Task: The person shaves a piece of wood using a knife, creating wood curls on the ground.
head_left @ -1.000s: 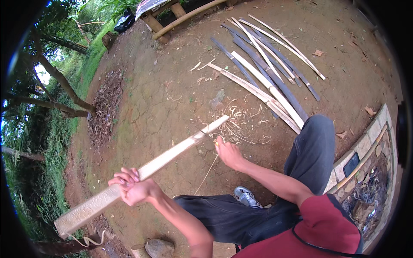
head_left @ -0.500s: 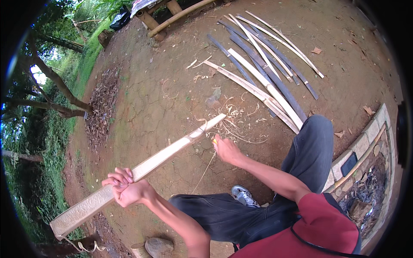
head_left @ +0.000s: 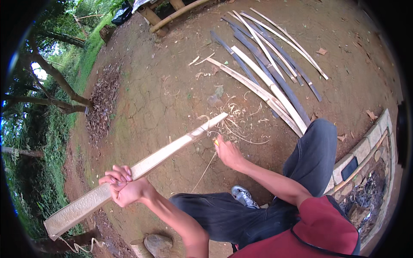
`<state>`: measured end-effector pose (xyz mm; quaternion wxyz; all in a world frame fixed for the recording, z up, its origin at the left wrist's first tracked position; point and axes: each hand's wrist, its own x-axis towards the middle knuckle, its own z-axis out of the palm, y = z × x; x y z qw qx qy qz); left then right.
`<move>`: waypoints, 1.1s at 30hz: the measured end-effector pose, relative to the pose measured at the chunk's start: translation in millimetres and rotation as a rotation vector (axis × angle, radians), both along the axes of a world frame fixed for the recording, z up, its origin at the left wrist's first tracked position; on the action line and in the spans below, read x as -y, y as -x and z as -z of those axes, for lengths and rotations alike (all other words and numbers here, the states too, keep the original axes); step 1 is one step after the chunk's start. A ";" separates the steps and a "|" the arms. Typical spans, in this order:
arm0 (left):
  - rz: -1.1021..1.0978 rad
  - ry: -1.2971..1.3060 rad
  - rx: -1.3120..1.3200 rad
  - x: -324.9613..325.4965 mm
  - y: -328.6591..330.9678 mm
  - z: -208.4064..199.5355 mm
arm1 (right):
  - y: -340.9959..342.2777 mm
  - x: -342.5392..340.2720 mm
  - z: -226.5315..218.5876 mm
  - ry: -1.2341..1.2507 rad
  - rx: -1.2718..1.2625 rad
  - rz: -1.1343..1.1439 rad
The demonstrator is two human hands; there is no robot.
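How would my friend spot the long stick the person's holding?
Find the red shirt, then follow the left forearm to the left hand. It grips a long, flat, pale strip. Unlike the strips lying on the ground, this one is hand-held.

Dark flat slab (head_left: 349, 168) on stone edging (head_left: 366, 147) — grey rock (head_left: 158, 245) beside log (head_left: 140, 249).

The right hand (head_left: 229, 154) covers most of a yellow handle (head_left: 216, 142), and the upper edge cuts off a bamboo frame (head_left: 178, 16).
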<state>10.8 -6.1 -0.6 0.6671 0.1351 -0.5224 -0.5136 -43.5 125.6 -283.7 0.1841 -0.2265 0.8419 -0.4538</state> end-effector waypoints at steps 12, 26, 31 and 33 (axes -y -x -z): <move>0.101 0.028 -0.010 -14.6 18.3 -5.5 | 29.8 8.2 16.3 -0.117 0.227 0.044; 0.287 0.052 -0.012 -0.5 9.7 -2.9 | 47.1 -3.6 32.0 -0.124 0.109 0.006; 0.125 -0.011 -0.014 3.9 16.5 -4.6 | 33.0 2.0 -23.5 -0.039 0.013 -0.070; 0.148 -0.002 -0.008 3.8 10.3 -3.1 | 24.7 4.7 -30.0 -0.064 0.058 -0.100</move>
